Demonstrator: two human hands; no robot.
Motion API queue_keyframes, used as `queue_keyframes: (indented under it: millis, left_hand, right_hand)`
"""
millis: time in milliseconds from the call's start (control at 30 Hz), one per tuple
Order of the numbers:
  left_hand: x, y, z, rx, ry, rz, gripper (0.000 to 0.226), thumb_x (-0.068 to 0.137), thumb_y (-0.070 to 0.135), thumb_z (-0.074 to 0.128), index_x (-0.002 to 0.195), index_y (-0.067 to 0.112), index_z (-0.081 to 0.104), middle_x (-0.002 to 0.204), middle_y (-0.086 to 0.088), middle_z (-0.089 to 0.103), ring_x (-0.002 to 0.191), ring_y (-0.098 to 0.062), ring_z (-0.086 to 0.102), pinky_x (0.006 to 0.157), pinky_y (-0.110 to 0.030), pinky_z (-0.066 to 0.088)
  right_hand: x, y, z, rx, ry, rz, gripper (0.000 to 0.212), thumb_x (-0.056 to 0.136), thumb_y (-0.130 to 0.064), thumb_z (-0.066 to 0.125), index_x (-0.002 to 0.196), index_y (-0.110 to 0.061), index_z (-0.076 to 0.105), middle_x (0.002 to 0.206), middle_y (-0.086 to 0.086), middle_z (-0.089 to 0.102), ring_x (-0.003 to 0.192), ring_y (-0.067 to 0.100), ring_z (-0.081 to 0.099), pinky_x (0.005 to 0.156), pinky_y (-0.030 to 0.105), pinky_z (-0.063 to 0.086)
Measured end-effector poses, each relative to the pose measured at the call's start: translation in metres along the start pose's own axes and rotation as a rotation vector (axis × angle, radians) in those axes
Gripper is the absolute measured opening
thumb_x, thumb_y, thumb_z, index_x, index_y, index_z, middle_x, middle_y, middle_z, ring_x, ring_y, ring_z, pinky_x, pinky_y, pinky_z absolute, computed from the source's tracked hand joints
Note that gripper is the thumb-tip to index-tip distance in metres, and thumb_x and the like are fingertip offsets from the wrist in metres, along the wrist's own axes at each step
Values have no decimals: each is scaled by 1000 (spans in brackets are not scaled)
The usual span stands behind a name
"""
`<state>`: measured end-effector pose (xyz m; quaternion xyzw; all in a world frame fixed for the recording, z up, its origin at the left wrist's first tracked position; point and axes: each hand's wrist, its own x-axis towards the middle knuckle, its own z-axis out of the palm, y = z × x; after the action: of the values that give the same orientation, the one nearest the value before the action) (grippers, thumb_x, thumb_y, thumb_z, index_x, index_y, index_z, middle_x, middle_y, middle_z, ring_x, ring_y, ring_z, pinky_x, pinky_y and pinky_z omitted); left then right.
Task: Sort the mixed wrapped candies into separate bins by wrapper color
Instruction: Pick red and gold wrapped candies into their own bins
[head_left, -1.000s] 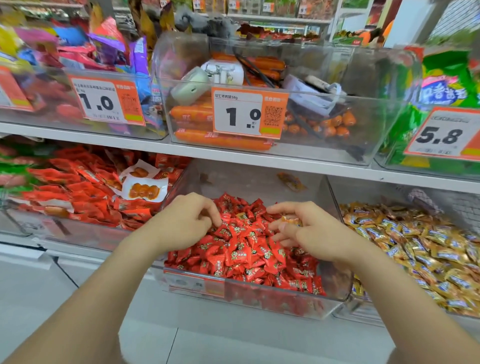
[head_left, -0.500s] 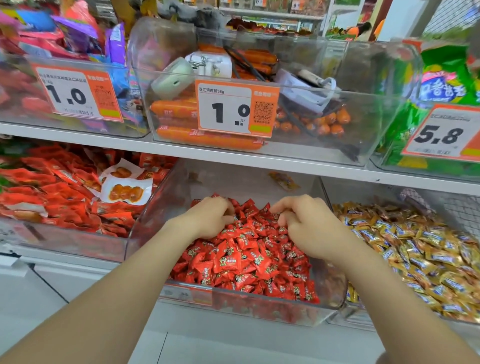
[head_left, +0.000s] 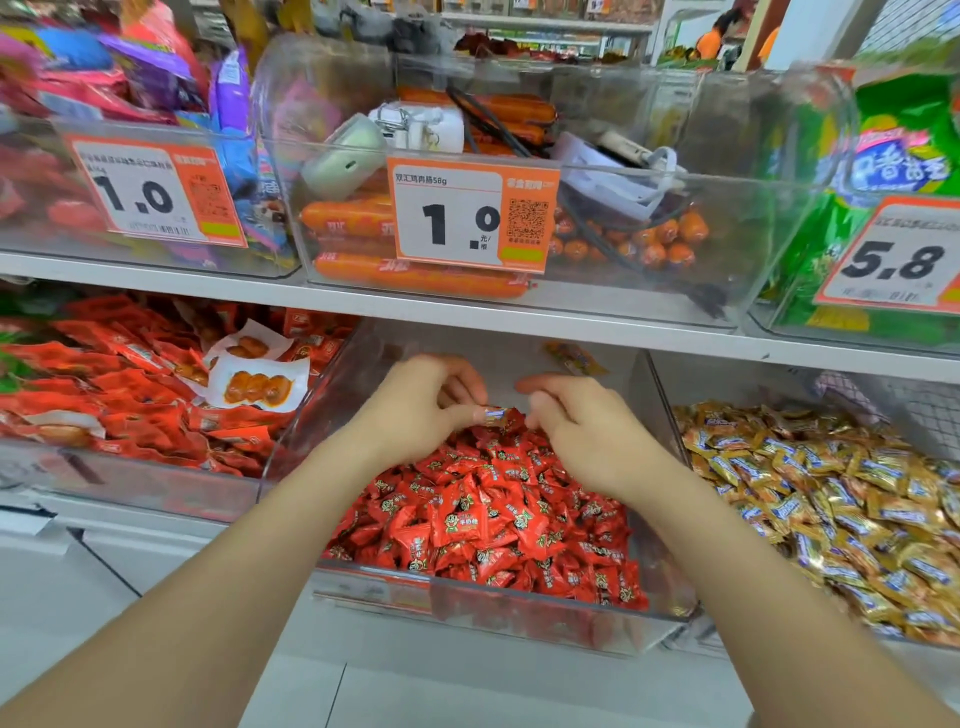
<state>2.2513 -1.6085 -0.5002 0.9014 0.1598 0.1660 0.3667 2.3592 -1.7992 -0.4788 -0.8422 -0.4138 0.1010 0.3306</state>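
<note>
On a shop shelf, red snack packets (head_left: 130, 405) fill the clear bin at far left. Beside it, the person's left hand (head_left: 421, 410) reaches into the middle clear bin (head_left: 467, 608), thumb and fingers pinched on what appears to be a gold-wrapped candy (head_left: 493, 414), held just above the back of the heap of red-wrapped candies (head_left: 493, 519). The right hand (head_left: 587, 436) hovers close by over the same heap, fingers curled under; whether they grip anything cannot be told. At far right, the neighbouring bin holds gold-wrapped candies (head_left: 831, 499).
</note>
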Motion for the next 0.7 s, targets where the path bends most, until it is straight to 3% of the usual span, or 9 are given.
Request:
queue_keyframes:
  millis: [67,167,233,333,400,467,533,633,700]
  left_hand:
    - [-15,13,-11,-92,1,69,19,84,16,87,94,23,73,85,3,75,81,-13,73,78,-29,60]
    - [-38,25,-27,-169,62,86,21,85,14,87,98,23,73,85,4,78,82,-12,75,80,-28,60]
    - [-48,21,-36,-164,72,35,21,88,17,84,103,27,71,86,6,79,83,-11,75,82,-29,60]
    - [-61,5,-43,79,64,-120,15,97,22,71,106,34,69,97,8,76,86,-5,71,84,-32,60]
    - [-71,1,-40,285,-95,-217,18,103,31,63,120,27,67,117,5,72,101,-10,69,94,-36,57]
    - [-77,0,-33,424,-350,-222,34,105,42,55,131,19,60,129,0,66,118,-20,63,102,-38,50]
    - [-79,4,-29,481,-535,-204,35,107,43,47,128,17,57,130,-3,62,120,-24,58,101,-38,46]
    - [-75,9,-33,527,-634,-268,40,106,51,45,125,18,56,128,-3,57,113,-23,56,97,-38,47]
    - [-73,10,-34,582,-684,-319,53,105,60,42,133,17,52,138,-3,51,118,-22,53,100,-39,45]
  right_hand:
    - [0,-10,7,122,-43,-92,32,111,-39,46,128,-29,71,102,-7,75,94,5,65,82,25,47]
    - [-1,-23,15,280,-49,-112,24,106,-41,58,96,-33,78,70,0,68,64,7,53,60,23,43]
    - [-3,-26,16,358,-75,-40,26,105,-41,60,91,-25,74,59,-8,55,57,11,51,50,19,39]
    - [-3,-21,21,83,-11,-92,24,109,-35,52,93,-20,63,69,-8,64,62,15,62,57,28,45]
    - [-2,-16,25,-75,29,-151,14,109,-21,46,98,-22,56,78,-2,67,69,19,65,61,37,48]
    - [-5,-19,33,-154,-54,-211,18,108,-15,41,113,-25,55,74,-6,61,65,12,58,62,38,44]
    - [-12,-27,45,-228,-179,-338,24,110,-25,40,124,-32,58,81,-8,57,74,11,54,71,35,43]
    - [-18,-27,55,-414,-366,-373,28,109,-45,41,117,-35,65,104,-1,62,102,23,60,82,39,50]
    - [-9,-15,48,-568,-389,-281,24,106,-32,51,120,-35,69,116,0,68,112,27,64,80,37,49]
